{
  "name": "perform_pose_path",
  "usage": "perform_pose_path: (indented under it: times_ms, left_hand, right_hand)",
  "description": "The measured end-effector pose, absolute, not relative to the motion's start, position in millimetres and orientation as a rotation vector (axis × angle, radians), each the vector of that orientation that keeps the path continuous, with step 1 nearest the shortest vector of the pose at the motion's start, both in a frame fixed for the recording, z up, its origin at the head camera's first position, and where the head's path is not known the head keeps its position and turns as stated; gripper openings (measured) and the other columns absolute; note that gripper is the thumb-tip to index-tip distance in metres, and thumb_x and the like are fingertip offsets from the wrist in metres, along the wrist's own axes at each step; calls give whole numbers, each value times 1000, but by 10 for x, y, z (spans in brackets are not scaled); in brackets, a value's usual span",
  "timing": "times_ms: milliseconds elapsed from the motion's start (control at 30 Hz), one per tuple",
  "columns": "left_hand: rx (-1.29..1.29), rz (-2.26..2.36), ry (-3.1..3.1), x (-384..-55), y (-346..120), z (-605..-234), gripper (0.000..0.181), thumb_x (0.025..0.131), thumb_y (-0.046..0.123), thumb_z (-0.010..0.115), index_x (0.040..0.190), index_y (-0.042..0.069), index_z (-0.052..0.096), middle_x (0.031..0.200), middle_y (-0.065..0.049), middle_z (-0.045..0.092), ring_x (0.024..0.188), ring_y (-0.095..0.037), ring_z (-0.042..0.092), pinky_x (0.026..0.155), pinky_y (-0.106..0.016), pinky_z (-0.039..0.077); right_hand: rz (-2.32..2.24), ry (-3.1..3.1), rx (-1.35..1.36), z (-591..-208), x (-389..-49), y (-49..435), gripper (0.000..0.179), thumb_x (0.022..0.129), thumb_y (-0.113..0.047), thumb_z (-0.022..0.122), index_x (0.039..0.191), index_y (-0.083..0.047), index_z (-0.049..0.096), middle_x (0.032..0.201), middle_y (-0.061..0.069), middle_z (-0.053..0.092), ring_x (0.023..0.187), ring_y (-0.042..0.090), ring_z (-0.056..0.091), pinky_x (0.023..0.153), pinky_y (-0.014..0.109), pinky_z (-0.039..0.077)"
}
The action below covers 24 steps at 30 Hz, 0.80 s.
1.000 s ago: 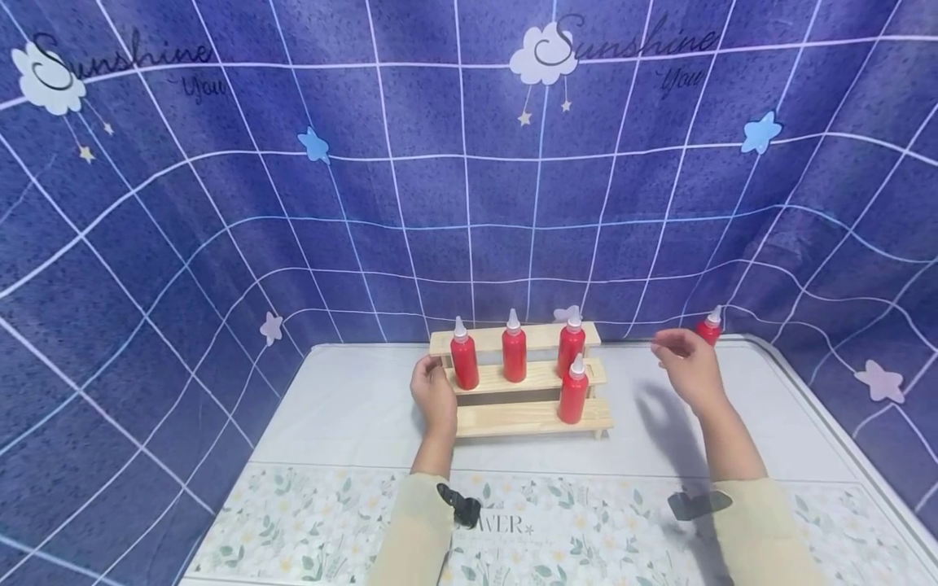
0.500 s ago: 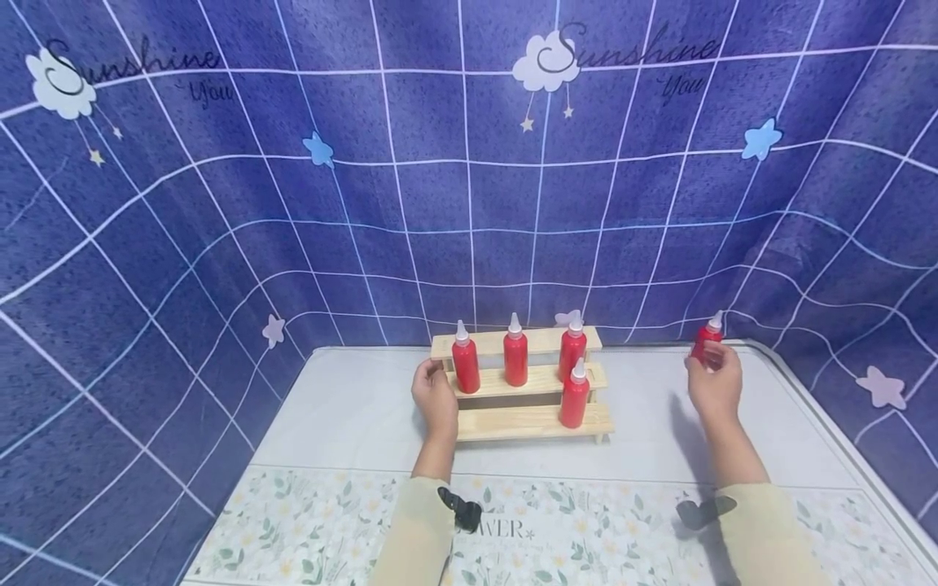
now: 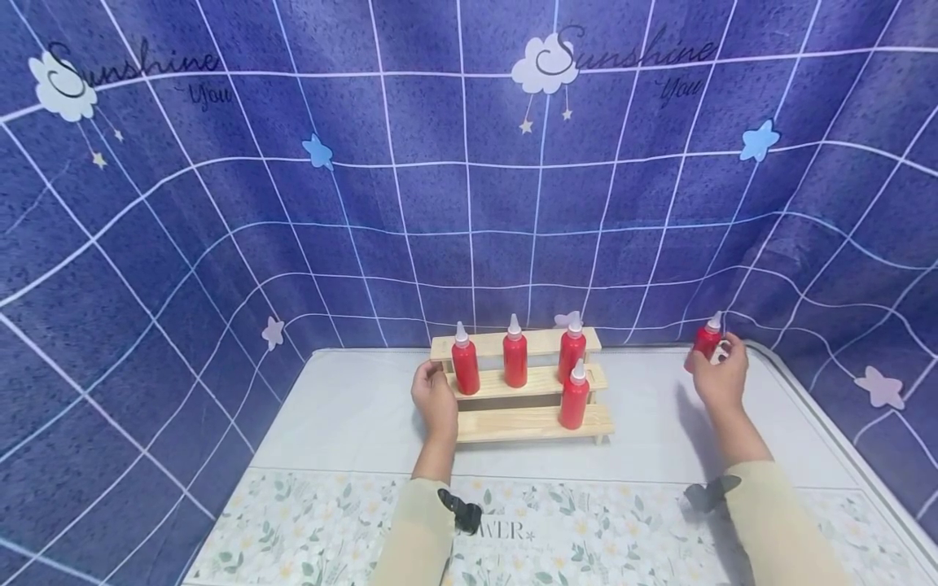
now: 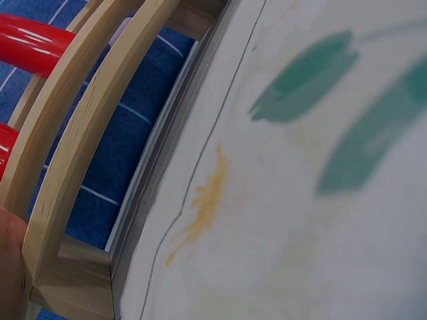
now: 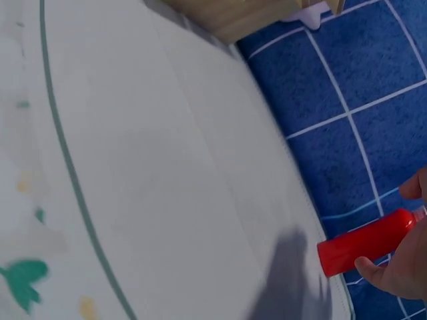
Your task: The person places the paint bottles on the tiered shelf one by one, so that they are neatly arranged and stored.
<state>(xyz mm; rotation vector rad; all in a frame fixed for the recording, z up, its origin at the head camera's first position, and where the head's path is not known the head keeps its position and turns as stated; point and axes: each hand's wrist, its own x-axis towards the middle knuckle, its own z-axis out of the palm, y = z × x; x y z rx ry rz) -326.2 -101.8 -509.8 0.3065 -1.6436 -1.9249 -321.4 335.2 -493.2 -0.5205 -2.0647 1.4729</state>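
Observation:
A light wooden tiered rack [image 3: 513, 420] bears several red squeeze bottles with pale pointed nozzles. Three stand along its middle step, including the left bottle [image 3: 466, 366], and a front bottle [image 3: 574, 403] stands at the right of the lowest step. My left hand [image 3: 436, 400] grips the rack's left end; the left wrist view shows the rack's side rails [image 4: 77, 127] and a sliver of that hand. Over at the far right, my right hand [image 3: 721, 378] holds another squeeze bottle [image 3: 707, 338] between thumb and fingers. Its red body [image 5: 367, 241] shows in the right wrist view, the thumb against its side.
A white table [image 3: 352, 407] with a flower-print strip [image 3: 330, 529] lies under the rack. Behind it and at both sides hangs a blue gridded curtain [image 3: 469, 195]. The table's raised right edge [image 3: 813, 407] runs close past my right hand.
My right hand has moved right, from beside the far-right squeeze bottle onto it, and now has its thumb and fingers around it. My left hand stays on the rack's left end.

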Motion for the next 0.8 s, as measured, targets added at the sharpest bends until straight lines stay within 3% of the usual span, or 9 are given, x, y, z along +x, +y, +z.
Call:
perform_pose_path:
  times_ms: [233,400,567,800]
  left_hand:
    - [328,-1919,-1668,-3240,-1014,-5073,24,98,-2,50,114,-3,68,119,-21,69,118,-30,64,110,-44,55]
    - [328,-1919,-1660,-3237,-1018,-5076,26,97,-3,49,113,-4,68,118,-21,69,114,-28,64,104,-35,55]
    - [326,-1914,-1651,-3241,-1014,-5086,25,96,-4,49,112,-5,68,117,-22,69,112,-27,64,96,-25,53]
    - [334,-1913,-1633,-3267,-981,-5105,22,98,-3,51,111,-5,69,116,-22,70,112,-25,64,97,-26,53]
  right_hand:
    - [1474,-2171,-540,-5051,-3338,3438,81,97,-13,61,165,-1,19,167,31,33,146,49,38,127,60,31]
    - [1543,-2173,-578,-5091,-3391,3455,81,98,-15,58,166,-4,16,165,31,35,146,47,43,128,56,35]
    - [1559,-2210,-645,-5110,-3445,3477,79,101,-19,56,165,2,14,164,35,34,151,50,39,131,55,32]
    - [1485,-2313,-698,-5176,-3495,3594,75,101,-23,55,162,5,21,151,37,47,138,49,50,122,55,42]
